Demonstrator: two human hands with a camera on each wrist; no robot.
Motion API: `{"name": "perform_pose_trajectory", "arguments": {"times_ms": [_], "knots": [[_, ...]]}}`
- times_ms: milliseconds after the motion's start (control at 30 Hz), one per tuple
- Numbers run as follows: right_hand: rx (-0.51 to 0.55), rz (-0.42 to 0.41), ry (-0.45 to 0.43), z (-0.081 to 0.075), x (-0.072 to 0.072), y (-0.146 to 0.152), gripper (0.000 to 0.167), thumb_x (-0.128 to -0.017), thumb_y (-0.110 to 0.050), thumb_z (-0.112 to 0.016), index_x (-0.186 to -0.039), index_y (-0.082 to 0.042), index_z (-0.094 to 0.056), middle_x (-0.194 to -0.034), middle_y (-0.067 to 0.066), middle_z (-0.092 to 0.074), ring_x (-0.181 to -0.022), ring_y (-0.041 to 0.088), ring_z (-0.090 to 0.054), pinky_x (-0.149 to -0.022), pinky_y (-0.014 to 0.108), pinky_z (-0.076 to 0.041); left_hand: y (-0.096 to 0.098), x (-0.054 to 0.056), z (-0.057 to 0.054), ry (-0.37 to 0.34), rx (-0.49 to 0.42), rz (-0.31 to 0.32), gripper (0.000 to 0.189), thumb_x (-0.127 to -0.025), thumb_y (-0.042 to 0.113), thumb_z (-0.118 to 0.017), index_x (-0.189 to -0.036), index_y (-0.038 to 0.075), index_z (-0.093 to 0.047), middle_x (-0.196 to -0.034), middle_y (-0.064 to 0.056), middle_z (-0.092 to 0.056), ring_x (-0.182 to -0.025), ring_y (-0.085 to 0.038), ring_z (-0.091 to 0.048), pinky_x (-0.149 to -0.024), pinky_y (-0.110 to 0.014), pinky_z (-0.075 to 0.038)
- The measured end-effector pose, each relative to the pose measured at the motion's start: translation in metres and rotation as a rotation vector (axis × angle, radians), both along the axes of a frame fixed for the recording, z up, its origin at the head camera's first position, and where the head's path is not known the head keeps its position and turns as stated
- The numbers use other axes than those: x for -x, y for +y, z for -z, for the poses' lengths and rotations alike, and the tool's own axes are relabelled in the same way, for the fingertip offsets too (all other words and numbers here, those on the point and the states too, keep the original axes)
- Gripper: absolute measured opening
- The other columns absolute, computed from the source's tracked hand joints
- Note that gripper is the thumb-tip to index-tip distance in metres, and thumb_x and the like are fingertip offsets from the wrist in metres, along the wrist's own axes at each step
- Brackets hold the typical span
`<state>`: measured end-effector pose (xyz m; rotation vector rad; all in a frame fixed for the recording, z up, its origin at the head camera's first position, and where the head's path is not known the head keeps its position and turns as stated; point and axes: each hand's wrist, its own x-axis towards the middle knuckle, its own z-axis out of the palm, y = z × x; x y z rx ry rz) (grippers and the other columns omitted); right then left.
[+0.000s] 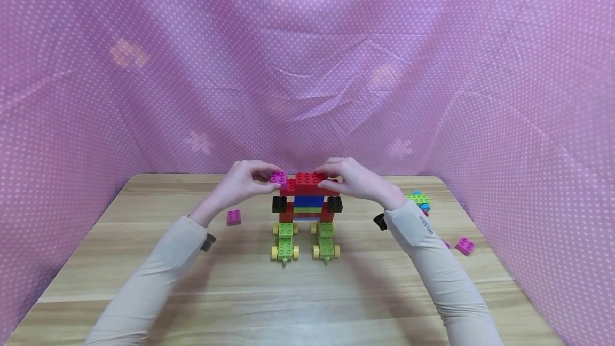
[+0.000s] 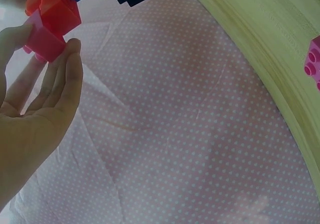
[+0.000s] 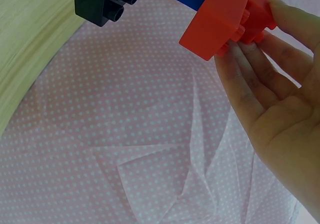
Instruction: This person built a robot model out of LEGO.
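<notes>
A figure built of toy building blocks stands mid-table, with a blue block (image 1: 309, 202) in its body and black bricks (image 1: 279, 204) at both sides. Two lime-green wheeled bases (image 1: 285, 244) carry it. My left hand (image 1: 242, 179) pinches a magenta brick (image 1: 278, 178) between thumb and fingers, right at the left end of the red top row. In the left wrist view this brick (image 2: 44, 38) overlaps an orange-red block (image 2: 61, 15). My right hand (image 1: 353, 178) grips the red brick (image 1: 307, 178) on top, its thumb in front. The right wrist view shows fingertips against its studs.
A loose magenta brick (image 1: 234, 217) lies left of the figure. At the right, another magenta brick (image 1: 464, 245) sits near the table edge, partly behind the sleeve a lime-green piece (image 1: 418, 198) with blue wheels. A pink dotted cloth (image 1: 326, 68) surrounds the wooden table (image 1: 240, 292).
</notes>
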<state>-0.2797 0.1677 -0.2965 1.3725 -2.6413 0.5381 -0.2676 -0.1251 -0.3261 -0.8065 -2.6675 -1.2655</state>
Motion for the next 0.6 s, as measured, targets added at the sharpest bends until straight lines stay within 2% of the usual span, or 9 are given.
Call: {"name": "perform_pose_trajectory", "arguments": {"times_ms": [333, 600], "knots": [[-0.001, 0.015, -0.012, 0.0000, -0.0015, -0.0005, 0.033, -0.096, -0.021, -0.066, -0.124, -0.005, -0.068, -0.114, 0.008, -0.071, -0.091, 0.015, -0.063, -0.084, 0.039, -0.059, 0.0025, -0.0034, -0.0046, 0.032, 0.056, 0.008, 0.037, -0.085, 0.015, -0.078, -0.121, 0.009, -0.071, -0.106, -0.008, -0.073, -0.091, -0.017, -0.068, -0.079, -0.022, -0.061], [0.007, 0.005, 0.007, 0.0000, -0.0008, -0.0010, 0.032, -0.095, -0.019, -0.067, -0.123, -0.004, -0.068, -0.111, 0.009, -0.072, -0.090, 0.015, -0.063, -0.082, 0.037, -0.059, 0.0041, -0.0049, -0.0098, 0.060, 0.130, 0.004, 0.037, -0.086, 0.014, -0.077, -0.122, 0.012, -0.071, -0.105, -0.005, -0.071, -0.089, -0.017, -0.065, -0.077, -0.026, -0.059]]}}
